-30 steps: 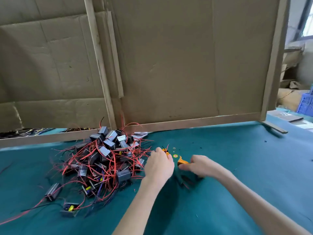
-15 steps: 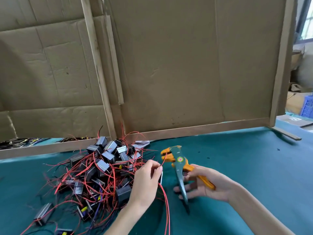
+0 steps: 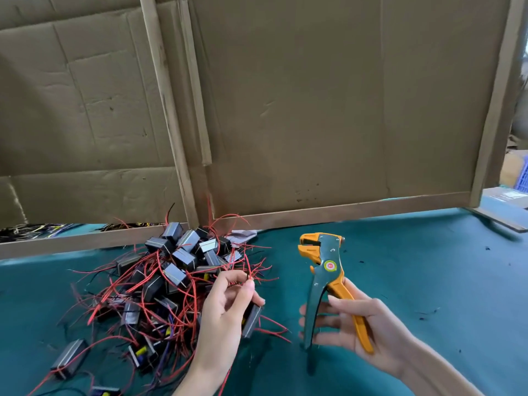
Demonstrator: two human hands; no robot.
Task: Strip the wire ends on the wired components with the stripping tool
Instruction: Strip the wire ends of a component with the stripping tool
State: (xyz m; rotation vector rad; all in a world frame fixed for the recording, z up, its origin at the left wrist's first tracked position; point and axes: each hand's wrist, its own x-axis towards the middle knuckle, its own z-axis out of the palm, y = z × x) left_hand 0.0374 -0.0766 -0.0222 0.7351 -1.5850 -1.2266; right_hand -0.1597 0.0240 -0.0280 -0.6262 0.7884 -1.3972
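Out to the left of the pile (image 3: 171, 281), one small black block (image 3: 68, 358) lies alone on the green table cover (image 3: 428, 281), trailing its red leads. The pile itself is a tangle of the same black components and thin red wires. At the pile's right edge, my left hand (image 3: 225, 307) holds one component (image 3: 251, 321) against the lower fingers, while thumb and forefinger pinch the end of a red wire (image 3: 249, 274) upright. Farther right of the pile, clear of it, my right hand (image 3: 363, 327) grips the stripping tool (image 3: 325, 270) with its head up and its teal and orange handles spread. The round green and red sticker (image 3: 330, 265) on the tool's pivot carries print too small for me to read. Behind the pile stands a cardboard wall (image 3: 314, 110), and far right of the pile a blue crate (image 3: 523, 172) shows at the edge.
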